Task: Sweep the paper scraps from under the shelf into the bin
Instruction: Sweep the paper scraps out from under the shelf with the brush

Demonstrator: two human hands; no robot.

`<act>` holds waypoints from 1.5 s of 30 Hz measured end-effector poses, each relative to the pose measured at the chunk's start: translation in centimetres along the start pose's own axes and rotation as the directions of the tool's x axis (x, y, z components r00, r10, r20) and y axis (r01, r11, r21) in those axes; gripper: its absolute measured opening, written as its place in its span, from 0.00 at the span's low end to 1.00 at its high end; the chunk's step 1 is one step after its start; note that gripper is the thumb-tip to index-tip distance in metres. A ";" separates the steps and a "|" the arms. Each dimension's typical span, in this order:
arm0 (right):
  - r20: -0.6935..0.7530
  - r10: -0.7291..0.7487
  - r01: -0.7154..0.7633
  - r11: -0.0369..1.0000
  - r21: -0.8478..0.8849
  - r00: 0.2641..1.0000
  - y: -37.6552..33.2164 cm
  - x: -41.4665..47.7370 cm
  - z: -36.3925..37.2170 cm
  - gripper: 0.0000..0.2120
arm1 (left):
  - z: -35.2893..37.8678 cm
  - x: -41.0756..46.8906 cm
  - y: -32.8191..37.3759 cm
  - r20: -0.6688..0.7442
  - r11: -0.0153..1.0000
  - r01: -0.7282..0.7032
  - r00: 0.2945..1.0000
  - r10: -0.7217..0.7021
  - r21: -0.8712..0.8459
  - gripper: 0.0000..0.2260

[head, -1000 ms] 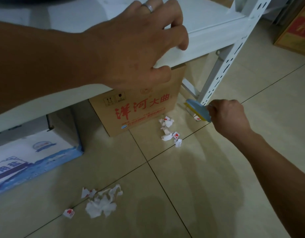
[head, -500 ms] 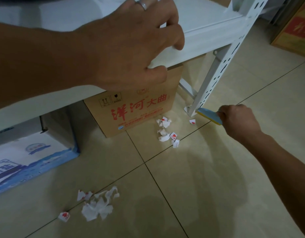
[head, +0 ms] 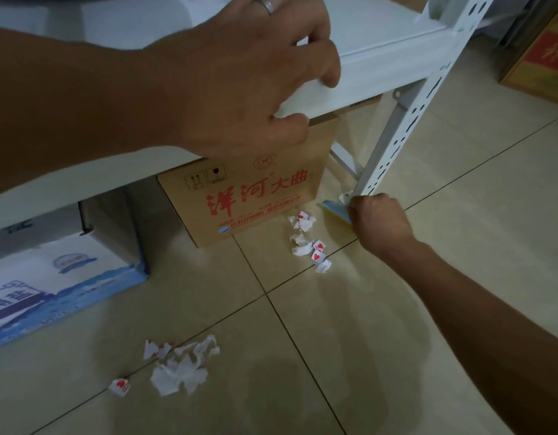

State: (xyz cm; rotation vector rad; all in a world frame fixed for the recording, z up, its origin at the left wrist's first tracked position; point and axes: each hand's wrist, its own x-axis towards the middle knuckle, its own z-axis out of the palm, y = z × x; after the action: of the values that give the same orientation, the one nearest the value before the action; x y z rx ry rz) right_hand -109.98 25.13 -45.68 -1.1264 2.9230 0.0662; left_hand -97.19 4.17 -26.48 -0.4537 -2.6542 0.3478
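My left hand (head: 240, 86) grips the front edge of the white shelf (head: 381, 67). Down at the foot of the shelf's white upright (head: 406, 120), my right hand (head: 378, 222) is closed on a small blue and yellow brush (head: 336, 210), whose head lies low on the tiles. A cluster of torn white paper scraps with red hearts (head: 307, 240) sits just left of that hand, in front of a brown carton. A second pile of scraps (head: 177, 368) lies nearer me on the floor, with one loose piece (head: 120, 386) to its left. No bin is in view.
Under the shelf stand a brown cardboard carton with red characters (head: 249, 196) and a blue and white box (head: 58, 284). Another red and yellow carton (head: 541, 58) stands at the far right. The floor is beige tile with dark grout lines.
My right hand with the brush swung out to the right of the upright's foot, then came back in against it. The small scrap seen there is now hidden. My left hand stayed on the shelf.
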 end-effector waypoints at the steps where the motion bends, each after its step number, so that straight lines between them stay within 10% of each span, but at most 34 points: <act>1: 0.007 -0.024 0.024 1.000 0.005 1.000 -1.1 0.0 0.4 0.05 | -0.1 0.0 0.0 0.003 1.000 0.002 1.000 -0.002 -0.002 0.23; 8: -0.134 -0.069 0.070 0.998 0.005 0.989 -3.1 -0.9 -0.3 0.06 | 0.0 -0.1 0.0 0.009 1.000 0.013 1.000 -0.013 0.007 0.22; 18: 0.133 -0.435 0.432 0.900 0.052 0.891 -9.7 -8.2 -1.2 0.07 | -1.2 -0.7 0.8 0.091 0.998 0.019 0.996 -0.025 0.065 0.22; 25: -0.062 0.034 -0.039 0.997 -0.067 0.997 -3.6 -7.3 -1.3 0.05 | -3.7 -9.6 7.2 0.035 0.932 0.256 0.966 -0.255 -0.256 0.20; 33: 0.035 -0.205 0.200 0.973 0.117 0.978 -11.6 -12.2 -0.7 0.07 | -6.7 -33.9 12.8 0.375 0.734 0.626 0.767 -0.520 -0.264 0.17; 41: -0.046 0.224 -0.219 0.971 0.090 0.973 -10.9 -16.7 -0.5 0.23 | -8.2 -49.2 21.0 0.535 0.654 0.690 0.696 -0.479 -0.311 0.19; 45: 0.054 0.103 -0.105 0.994 0.040 0.993 -15.1 -19.7 0.6 0.17 | -7.6 -54.2 23.1 0.567 0.649 0.675 0.705 -0.426 -0.351 0.17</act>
State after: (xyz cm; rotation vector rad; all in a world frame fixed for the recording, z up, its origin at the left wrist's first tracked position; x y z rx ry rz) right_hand -85.24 27.16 -46.42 -0.9518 2.9200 0.0326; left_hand -41.36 6.82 -46.59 0.3979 -3.1265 -0.5962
